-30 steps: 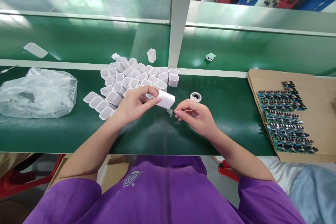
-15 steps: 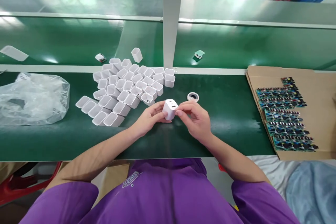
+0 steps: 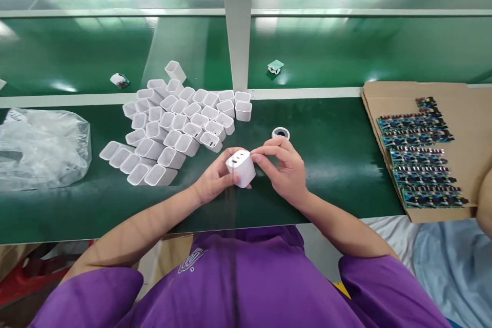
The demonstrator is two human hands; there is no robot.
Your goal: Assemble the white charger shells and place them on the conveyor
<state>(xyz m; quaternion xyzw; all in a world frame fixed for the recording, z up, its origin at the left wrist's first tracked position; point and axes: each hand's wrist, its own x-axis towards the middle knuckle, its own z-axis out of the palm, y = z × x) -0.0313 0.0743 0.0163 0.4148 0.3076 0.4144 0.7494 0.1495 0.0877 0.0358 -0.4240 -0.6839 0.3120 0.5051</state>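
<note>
My left hand point(image 3: 215, 177) is wrapped round a white charger housing point(image 3: 244, 170), tilted so its face with several port slots points up towards me. At the housing's upper right corner, the thumb and index finger of my right hand point(image 3: 283, 168) are pinched together. Whether anything small sits between those fingertips cannot be made out. Just beyond my right hand lies a white ring-shaped item point(image 3: 280, 133) with a dark centre. Left of my hands stand many open white housings point(image 3: 168, 158) packed close together, a few showing port slots inside.
Rows of circuit boards point(image 3: 423, 170) lie on a cardboard sheet point(image 3: 467, 138) at the right. A clear plastic bag point(image 3: 49, 148) is at the left. A green-topped small part point(image 3: 275, 66) sits behind a grey post point(image 3: 238, 36). Part of another person's arm point(image 3: 485, 205) shows at the right edge.
The charger housing has been turned in my left hand, so its larger port now lies at the lower left. My view has shifted slightly. An arm has appeared at the right edge.
</note>
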